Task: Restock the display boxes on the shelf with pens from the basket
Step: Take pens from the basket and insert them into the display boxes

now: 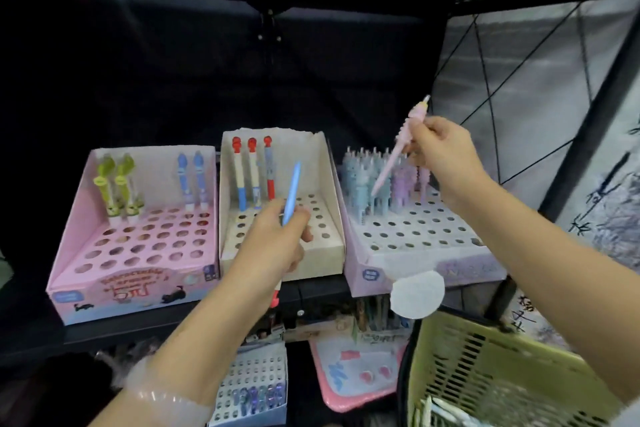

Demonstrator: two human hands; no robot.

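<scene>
Progress check, left to right. Pink display box [135, 250] on the shelf [31, 329]: two green pens [116, 184] and two blue ones [192, 180] standing in the back row, every other hole bare. Mostly unfilled.

Cream box [325, 246] in the middle: three red-capped pens [252, 173] at the back, rest of the holes open. Left hand [277, 239] is over this box, fingers curled round a light blue pen [292, 194], its upper end pointing up and away. Something red pokes out below the hand [275, 298], possibly a second pen; can't confirm. Blue pen not yet seated in a hole.

Lilac box [426, 253] on the right: dense cluster of blue, pink and purple pens [384, 180] filling the back rows, front rows of holes vacant. Fullest of the three. Right hand [440, 152] is above it, fingers pinching a pink pen [401, 146] at mid-barrel, pen tilted with the lower end down near the cluster. Looks close to insertion, not in yet.

Green basket [485, 367] at lower right, below shelf level; contents blurred, some pale items at the bottom, can't count stock.

Judgement: early to mid task. Two pens in hand, many holes left across all three boxes.
</scene>
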